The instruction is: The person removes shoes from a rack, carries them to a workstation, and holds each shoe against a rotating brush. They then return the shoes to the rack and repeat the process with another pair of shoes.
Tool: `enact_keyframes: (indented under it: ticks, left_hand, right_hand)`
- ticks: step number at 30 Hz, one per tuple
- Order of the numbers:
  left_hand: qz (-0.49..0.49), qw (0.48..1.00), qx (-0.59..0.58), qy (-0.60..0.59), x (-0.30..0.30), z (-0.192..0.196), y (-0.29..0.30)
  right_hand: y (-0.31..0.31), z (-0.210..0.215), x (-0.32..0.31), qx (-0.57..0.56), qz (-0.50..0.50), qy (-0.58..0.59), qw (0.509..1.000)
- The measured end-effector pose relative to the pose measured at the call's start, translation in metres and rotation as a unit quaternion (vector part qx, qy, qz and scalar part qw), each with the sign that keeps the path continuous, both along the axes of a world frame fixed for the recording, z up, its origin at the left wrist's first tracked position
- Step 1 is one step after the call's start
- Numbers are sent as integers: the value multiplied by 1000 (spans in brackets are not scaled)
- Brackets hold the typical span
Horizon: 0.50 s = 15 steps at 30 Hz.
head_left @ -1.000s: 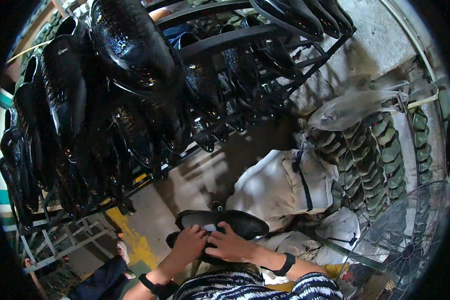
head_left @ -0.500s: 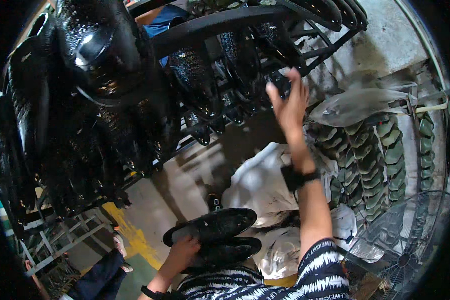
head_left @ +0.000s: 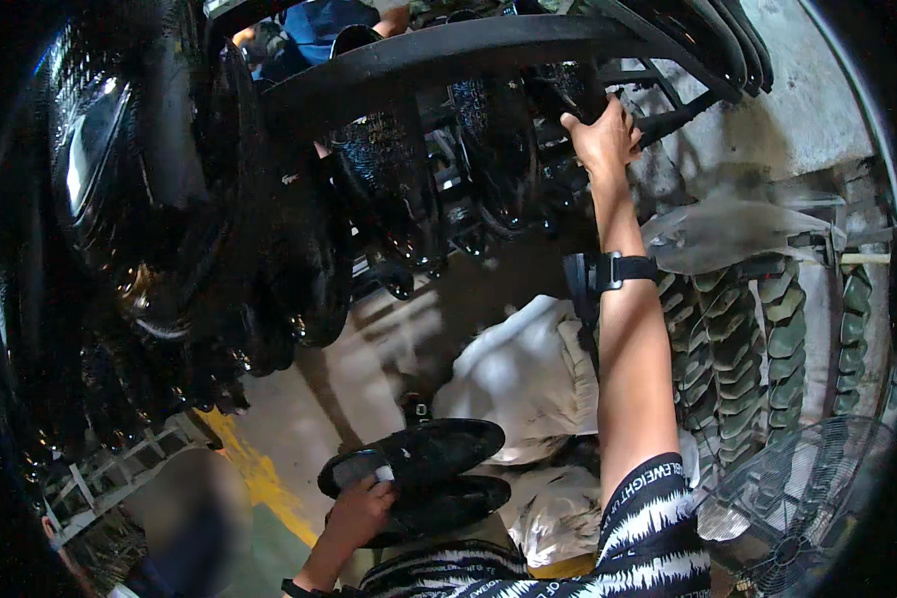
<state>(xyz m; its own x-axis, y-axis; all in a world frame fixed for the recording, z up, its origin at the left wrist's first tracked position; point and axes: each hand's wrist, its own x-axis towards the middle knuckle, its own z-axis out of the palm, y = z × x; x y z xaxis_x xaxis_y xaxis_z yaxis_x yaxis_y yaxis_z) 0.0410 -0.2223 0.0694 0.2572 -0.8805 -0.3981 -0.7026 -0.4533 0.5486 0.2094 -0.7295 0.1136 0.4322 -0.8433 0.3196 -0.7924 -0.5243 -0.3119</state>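
at far l., glossy black shoes point(head_left: 130, 189) are seen hung close together. low ctr., the heel end of a pair of black shoes point(head_left: 453, 448) is covered by the l. hand point(head_left: 362, 506), fingers bent, w/ a small white piece point(head_left: 384, 473) at the tips; whether it's pinched can't be made out. farther r. & higher, a rack shoe point(head_left: 566, 85) is neared by the r. hand point(head_left: 605, 140), thumb spread from curled fingers; contact is unclear.
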Motion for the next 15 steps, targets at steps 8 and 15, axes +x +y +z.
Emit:
enact_keyframes:
  ticks: [8,15]
  left_hand:
    - [49,998,-31,39,5,-6,-11]
    - [37,997,-57,23,-6,-8,-10]
  right_hand:
    - [5,4,9,1,-44,-7,999]
    - [-12,-8,-38,-58,74,-231,968]
